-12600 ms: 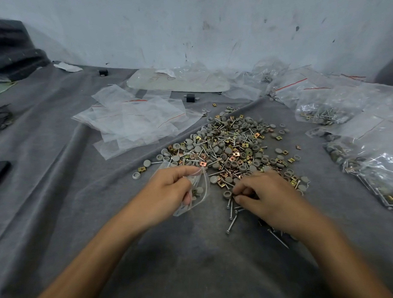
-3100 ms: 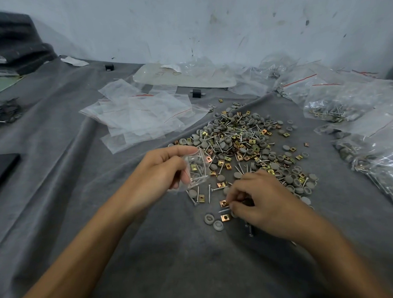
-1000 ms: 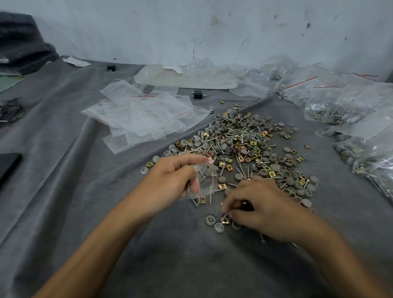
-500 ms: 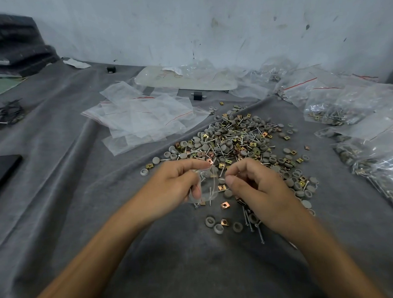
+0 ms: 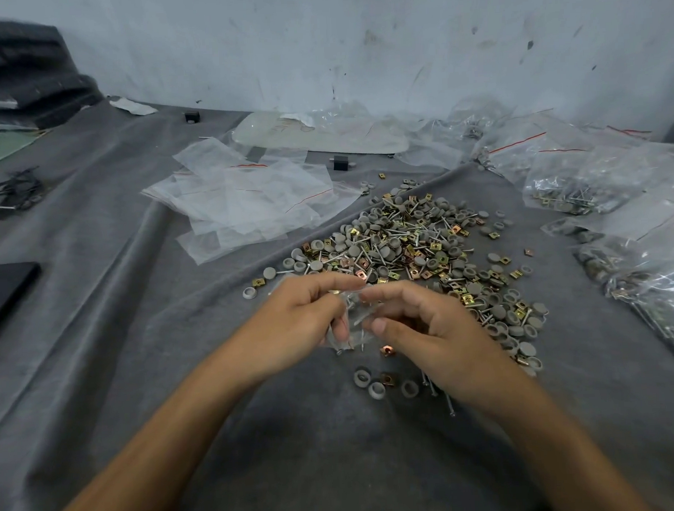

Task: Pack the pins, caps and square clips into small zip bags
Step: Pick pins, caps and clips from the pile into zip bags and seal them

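Note:
My left hand (image 5: 303,325) grips a small clear zip bag (image 5: 353,320) just above the grey cloth, and pins show inside it. My right hand (image 5: 429,328) has come up against the bag, its curled forefinger at the bag's mouth and its thumb at the right edge. Beyond both hands spreads a pile of grey caps, brass square clips and steel pins (image 5: 411,249). Three loose caps (image 5: 376,387), a copper clip (image 5: 386,350) and a few pins (image 5: 437,391) lie in front, partly under my right wrist.
A stack of empty zip bags (image 5: 249,201) lies at the back left of the pile. Filled bags (image 5: 578,193) and more (image 5: 650,286) crowd the right side. A black flat object (image 5: 4,290) sits at the left edge. The wall stands close behind.
My right hand left the loose parts on the cloth, rose and moved left to the bag's mouth. My left hand kept holding the bag in nearly the same place.

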